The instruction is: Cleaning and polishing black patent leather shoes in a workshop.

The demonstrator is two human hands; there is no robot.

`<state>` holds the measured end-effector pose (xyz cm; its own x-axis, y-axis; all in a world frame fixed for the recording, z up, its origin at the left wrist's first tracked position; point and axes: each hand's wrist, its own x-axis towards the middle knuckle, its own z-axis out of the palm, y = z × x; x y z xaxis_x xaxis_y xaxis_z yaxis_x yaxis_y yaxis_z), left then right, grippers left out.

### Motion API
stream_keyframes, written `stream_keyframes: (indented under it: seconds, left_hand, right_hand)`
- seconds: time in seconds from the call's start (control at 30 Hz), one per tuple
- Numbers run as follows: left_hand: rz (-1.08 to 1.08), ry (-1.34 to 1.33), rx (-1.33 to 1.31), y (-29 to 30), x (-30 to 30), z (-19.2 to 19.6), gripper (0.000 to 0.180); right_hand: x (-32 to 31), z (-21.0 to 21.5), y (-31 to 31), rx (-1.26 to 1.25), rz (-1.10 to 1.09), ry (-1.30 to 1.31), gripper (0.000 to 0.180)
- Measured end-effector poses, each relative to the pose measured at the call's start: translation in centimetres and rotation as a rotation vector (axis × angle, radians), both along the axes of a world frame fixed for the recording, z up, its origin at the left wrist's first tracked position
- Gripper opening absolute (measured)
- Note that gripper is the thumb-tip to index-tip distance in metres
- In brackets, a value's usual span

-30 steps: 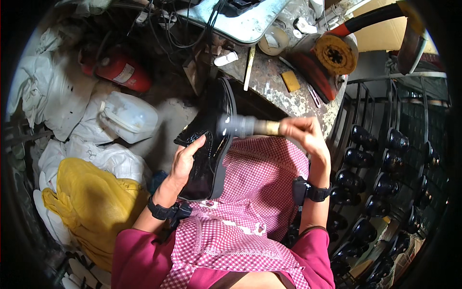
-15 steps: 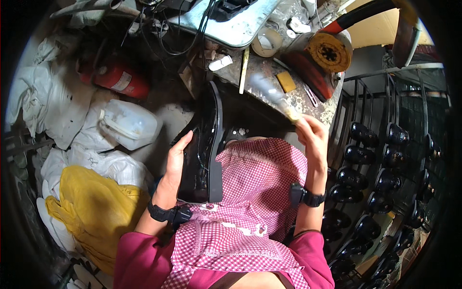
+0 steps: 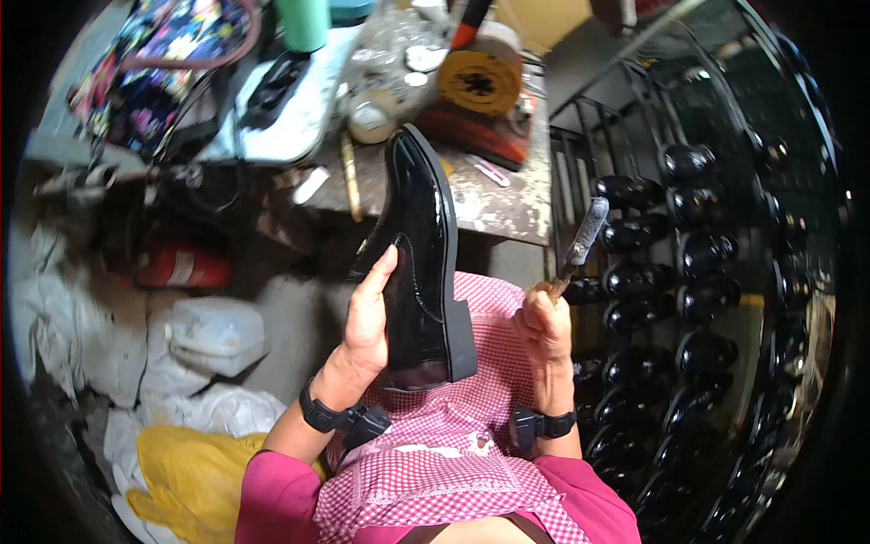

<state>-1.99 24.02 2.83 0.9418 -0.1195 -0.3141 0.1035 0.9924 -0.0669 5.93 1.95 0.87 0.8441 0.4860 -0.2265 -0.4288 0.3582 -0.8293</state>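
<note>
My left hand (image 3: 365, 317) is closed round a glossy black shoe (image 3: 419, 254), its thumb on the near side of the upper. The shoe stands toe away from me above my lap, turned so that the edge of its black sole and block heel faces right. On the right, my right hand (image 3: 546, 325) grips the handle of a small brush-like tool (image 3: 589, 232). Its pale grey, rough-looking head points up and away, apart from the shoe. Whether the head has bristles I cannot make out.
Beyond the shoe, a worn workbench (image 3: 507, 204) carries a round tub (image 3: 372, 120), a yellow-faced disc (image 3: 478, 82) and a stick (image 3: 351, 177). Racks of black shoes (image 3: 634, 231) stand close on the right. A plastic jug (image 3: 217, 335) and yellow cloth (image 3: 195, 471) lie left.
The brush-like tool has moved right, away from the bench, toward the shoe rack. The shoe has come up higher in view, and my view has turned to the right.
</note>
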Motion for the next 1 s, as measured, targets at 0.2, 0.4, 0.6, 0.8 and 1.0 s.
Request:
stream_keyframes:
  seconds: [0.2, 0.4, 0.6, 0.8, 1.0]
  left_hand:
    - [-0.18, -0.143, -0.043, -5.1, 6.5, 1.0, 0.038]
    - [-0.279, -0.224, -0.031, -9.3, 12.2, 1.0, 0.039]
    - [-0.329, -0.131, -0.03, -11.9, 15.7, 0.0, 0.038]
    - [-0.294, -0.106, -0.025, -12.8, 18.2, -0.1, 0.036]
    - [-0.333, -0.215, -0.086, -11.6, 19.9, -0.3, 0.036]
  right_hand:
    - [-0.2, 2.8, -1.5, -0.224, -0.298, 0.033, 0.032]
    - [0.3, 2.4, -4.6, -0.132, -0.262, -0.108, 0.069]
    - [2.2, 2.4, -5.5, -0.27, -0.431, -0.1, 0.067]
    - [4.3, 1.5, -4.9, -0.072, -0.559, -0.062, 0.063]
    - [5.5, 0.0, -4.1, -0.028, -0.574, -0.128, 0.056]
